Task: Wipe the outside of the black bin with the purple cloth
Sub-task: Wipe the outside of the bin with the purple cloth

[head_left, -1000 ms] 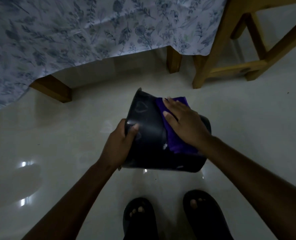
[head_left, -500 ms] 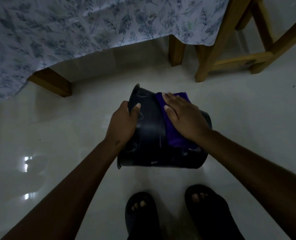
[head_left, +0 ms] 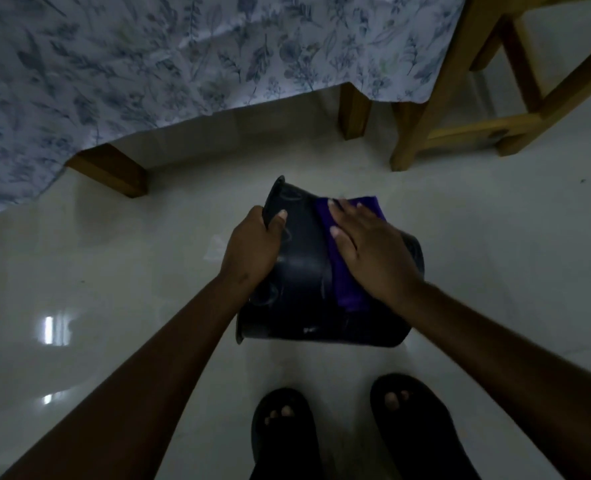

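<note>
Black bin (head_left: 308, 289), lying on its side above the floor just ahead of my feet, is steadied between my two hands, which stay apart on its curved wall. My left hand (head_left: 252, 249) is closed around the rim end, thumb over the lip, fingers hidden behind it. My right hand (head_left: 366, 252) lies flat with fingers spread, pressing the purple cloth (head_left: 347, 285) against the bin's upper side; the cloth drapes as a folded band across the wall, from the far edge down toward me. Whether the bin's lower edge touches the floor I cannot tell.

The bin is smooth, glossy plastic, round in section and tapering toward its base end on the right, with faint embossed marks and streaks of reflected light. The cloth looks soft and matte.

Below the bin stand my feet in dark open-toed sandals (head_left: 285, 434). Pale, polished floor (head_left: 114, 271) spreads wide to the bin's left and right, mirroring bright patches. Beyond the bin, a leaf-printed fabric (head_left: 183, 53) hangs over wooden legs (head_left: 114, 169), its hem well apart from the bin. Beyond and to the right stands a wooden chair frame (head_left: 460, 109) with rungs, clear of the bin.
</note>
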A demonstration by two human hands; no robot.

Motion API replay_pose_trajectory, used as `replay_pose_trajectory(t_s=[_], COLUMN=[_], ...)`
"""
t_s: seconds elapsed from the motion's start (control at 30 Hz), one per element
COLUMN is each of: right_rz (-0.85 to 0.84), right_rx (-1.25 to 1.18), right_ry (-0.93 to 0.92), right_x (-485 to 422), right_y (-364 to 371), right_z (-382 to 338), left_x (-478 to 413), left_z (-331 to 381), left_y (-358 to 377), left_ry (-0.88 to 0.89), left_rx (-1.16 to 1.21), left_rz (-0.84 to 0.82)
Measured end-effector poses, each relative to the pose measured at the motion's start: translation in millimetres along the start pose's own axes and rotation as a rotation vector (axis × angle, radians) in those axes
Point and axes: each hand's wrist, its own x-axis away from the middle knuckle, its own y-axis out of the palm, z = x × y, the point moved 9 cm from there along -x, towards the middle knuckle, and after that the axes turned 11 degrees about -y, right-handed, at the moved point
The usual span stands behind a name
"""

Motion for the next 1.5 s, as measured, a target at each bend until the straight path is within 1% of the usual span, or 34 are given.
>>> replay_pose_trajectory(t_s=[0.07,0.17,0.23,0.37,0.43,0.47,0.53,0.6,0.67,0.7,0.77,0.83,0.9,0.93,0.97,1.03,1.1,1.2,1.27,1.33,1.43,1.5], right_rz=[0.017,-0.007,-0.012,0.009,0.025,0.028,0.010,-0.024,-0.037,-0.035,-0.020,-0.008,-0.009,-0.014,-0.023,-0.038,-0.033,-0.060,-0.083,-0.056,-0.027,-0.010], right_rx=[0.065,0.114,0.124,0.037,0.018,0.029,0.103,0.148,0.152,0.131,0.067,0.033,0.021,0.012,0.004,0.035,0.089,0.161,0.181,0.141,0.045,0.046], right_ry=[-0.022,-0.174,-0.198,-0.048,0.027,0.033,-0.037,-0.167,-0.221,-0.194,-0.082,-0.001,0.003,-0.010,-0.025,-0.044,-0.060,-0.174,-0.219,-0.177,-0.063,-0.015], right_x=[31,79,72,10,10,21,54,80,69,53,22,7,3,2,1,5,23,69,78,57,11,5], right_y=[4,14,13,3,1,3,10,19,18,14,7,2,1,1,2,5,10,24,28,19,2,0], right_z=[-13,-47,-46,-13,1,0,-25,-55,-58,-52,-32,-13,-5,-4,-5,-13,-26,-55,-59,-48,-24,-15], left_x=[-2,-3,-2,-2,-3,-4,-6,-8,-7,-7,-7,-2,12,23,36,59,62,39,21,10,3,-2], left_z=[0,-1,-2,-1,-1,-2,-4,-4,-3,-2,3,3,-3,-10,-20,-37,-45,-35,-22,-10,-2,-1], left_y=[0,0,0,-1,-1,-1,-1,0,1,1,2,0,0,0,1,-2,-4,-3,-1,-1,1,1], left_ry=[0.002,0.010,0.003,-0.010,-0.020,-0.025,-0.042,-0.050,-0.039,-0.032,-0.030,-0.046,-0.069,-0.069,-0.058,-0.034,-0.040,-0.050,-0.037,-0.007,0.013,0.011], left_rx=[-0.035,-0.047,-0.048,-0.034,-0.040,-0.050,-0.060,-0.063,-0.065,-0.065,-0.059,0.048,0.202,0.237,0.238,0.192,0.156,0.079,0.065,0.056,0.023,0.003], left_rz=[-0.003,0.030,0.054,0.051,0.038,0.035,0.037,0.047,0.055,0.050,0.028,-0.034,-0.119,-0.137,-0.132,-0.053,0.010,0.001,-0.012,-0.018,-0.048,-0.059])
